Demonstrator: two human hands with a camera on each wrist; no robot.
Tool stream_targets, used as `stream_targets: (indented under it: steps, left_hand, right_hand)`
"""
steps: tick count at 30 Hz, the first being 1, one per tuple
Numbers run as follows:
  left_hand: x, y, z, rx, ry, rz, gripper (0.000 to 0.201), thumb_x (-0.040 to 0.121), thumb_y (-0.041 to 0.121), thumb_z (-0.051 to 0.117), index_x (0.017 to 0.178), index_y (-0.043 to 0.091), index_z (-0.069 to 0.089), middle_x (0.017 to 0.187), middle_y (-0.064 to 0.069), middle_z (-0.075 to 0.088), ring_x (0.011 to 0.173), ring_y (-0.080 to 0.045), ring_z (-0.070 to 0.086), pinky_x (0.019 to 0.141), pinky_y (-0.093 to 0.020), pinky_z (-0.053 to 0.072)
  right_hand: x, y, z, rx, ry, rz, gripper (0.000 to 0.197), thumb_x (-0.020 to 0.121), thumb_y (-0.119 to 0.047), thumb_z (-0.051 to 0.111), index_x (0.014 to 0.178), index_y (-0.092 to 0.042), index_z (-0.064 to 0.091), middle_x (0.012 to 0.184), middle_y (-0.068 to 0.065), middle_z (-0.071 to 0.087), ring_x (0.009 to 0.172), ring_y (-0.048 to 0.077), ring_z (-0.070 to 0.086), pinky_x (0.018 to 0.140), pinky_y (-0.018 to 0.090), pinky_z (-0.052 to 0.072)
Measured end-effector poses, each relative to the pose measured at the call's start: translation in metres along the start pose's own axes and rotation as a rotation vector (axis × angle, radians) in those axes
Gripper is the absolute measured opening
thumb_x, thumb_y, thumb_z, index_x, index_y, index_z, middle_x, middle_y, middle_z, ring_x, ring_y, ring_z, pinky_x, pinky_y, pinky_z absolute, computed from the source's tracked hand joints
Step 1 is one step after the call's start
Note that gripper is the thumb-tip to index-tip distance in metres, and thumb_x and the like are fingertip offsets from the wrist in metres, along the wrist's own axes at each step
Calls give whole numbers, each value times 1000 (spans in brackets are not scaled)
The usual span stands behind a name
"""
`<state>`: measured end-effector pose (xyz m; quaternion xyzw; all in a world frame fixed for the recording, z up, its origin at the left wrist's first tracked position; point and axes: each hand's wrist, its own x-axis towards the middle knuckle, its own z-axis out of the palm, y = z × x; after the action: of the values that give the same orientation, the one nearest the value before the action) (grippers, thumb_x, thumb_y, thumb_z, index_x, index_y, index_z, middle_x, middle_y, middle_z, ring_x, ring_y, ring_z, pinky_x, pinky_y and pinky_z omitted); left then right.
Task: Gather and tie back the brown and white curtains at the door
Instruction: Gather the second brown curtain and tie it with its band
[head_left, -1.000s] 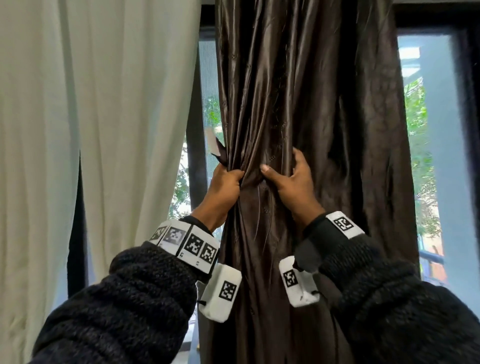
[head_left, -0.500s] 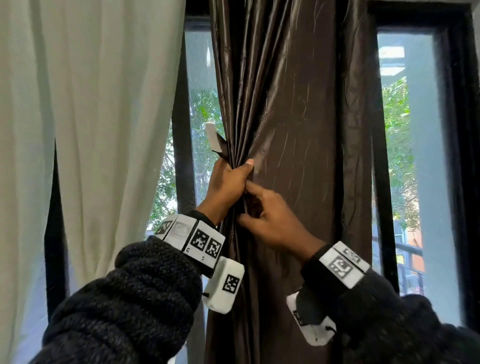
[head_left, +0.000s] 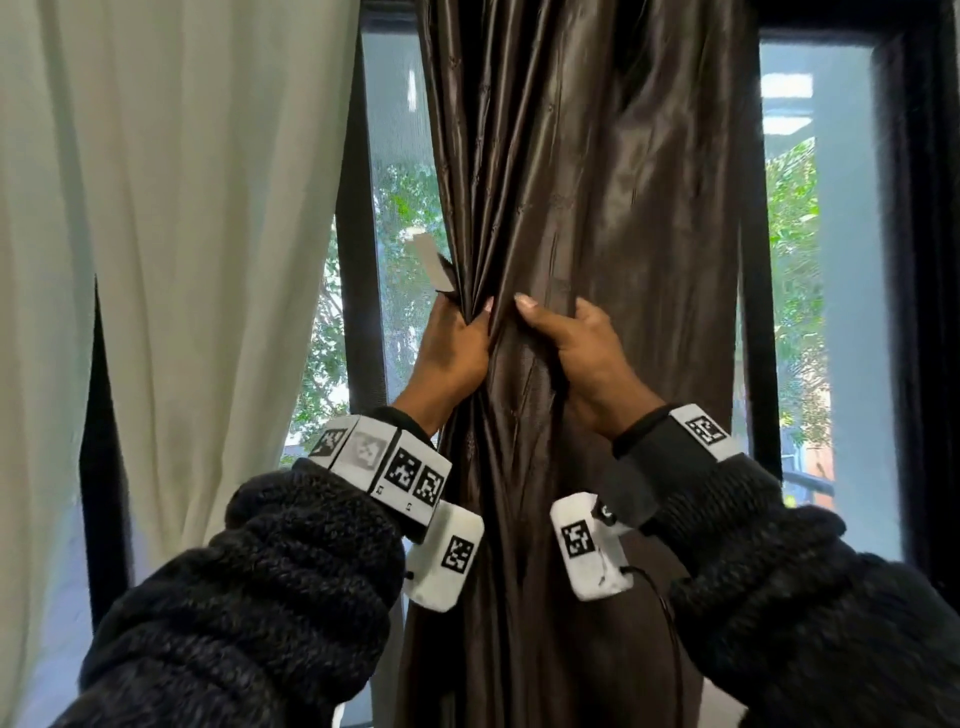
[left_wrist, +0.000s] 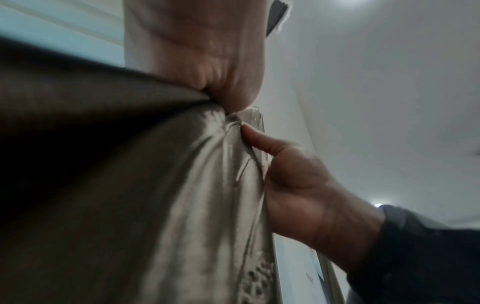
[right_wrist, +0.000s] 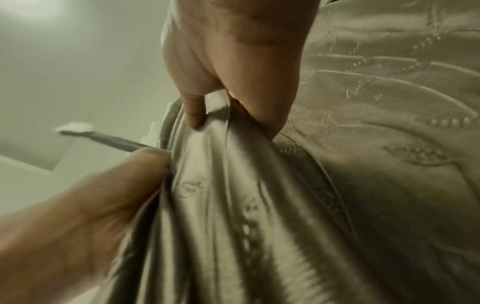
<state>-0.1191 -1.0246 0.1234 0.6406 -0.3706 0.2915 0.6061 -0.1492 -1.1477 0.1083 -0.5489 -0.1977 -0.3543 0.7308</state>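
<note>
Two curtains: one glossy brown satin curtain (head_left: 587, 218) bunched at the glass door's (head_left: 395, 171) centre, one plain white fabric curtain (head_left: 171, 208) hanging apart at left. Left hand (head_left: 452, 348) fist-grips its gathered left edge; right hand (head_left: 582, 343) clutches adjoining folds, open glass either side.

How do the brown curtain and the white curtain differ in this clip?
The brown curtain is dark and shiny; the white curtain is pale and matte. The brown curtain is bunched in the grip of the left hand and right hand; the white curtain hangs loose, untouched. Both hang at the glass, untied.
</note>
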Motion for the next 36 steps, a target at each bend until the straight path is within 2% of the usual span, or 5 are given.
stream_targets:
  steps: [6,20,25,30,36]
  left_hand:
    - [1,-2,6,71,84,11,40,101,28,49,135,9,52,131,-9,63,122,-24,57,102,-32,44]
    - [-10,19,20,-164,-43,-64,26,86,26,74,107,11,72,100,-2,76,92,-12,73,86,-29,58]
    - [-5,8,28,-124,-38,-197,22,93,22,64,114,15,65,105,-3,68,107,-24,66,102,-42,49]
    - [-10,8,34,-144,-13,-164,15,92,31,65,103,21,68,111,-5,72,106,-21,68,101,-45,50]
    - [-10,16,34,-80,-21,-138,67,76,74,57,100,14,75,97,-3,77,91,-13,74,90,-36,57]
  right_hand:
    - [-17,2,4,-785,161,-587,55,88,-5,61,141,-4,47,117,8,69,105,17,65,94,21,47]
    - [-39,-12,-30,-548,-637,-97,68,79,14,59,134,-25,51,104,7,73,78,22,68,62,29,58]
    - [-8,-12,-59,-458,11,-182,37,82,-5,76,117,-15,67,104,0,69,90,6,65,76,29,54]
    - [17,3,-49,-291,113,71,138,43,-65,93,154,-25,21,150,6,48,134,20,53,109,43,46]
    - [10,-9,-32,-54,-199,-7,13,95,-8,63,107,-7,68,96,4,77,81,9,74,69,22,57]
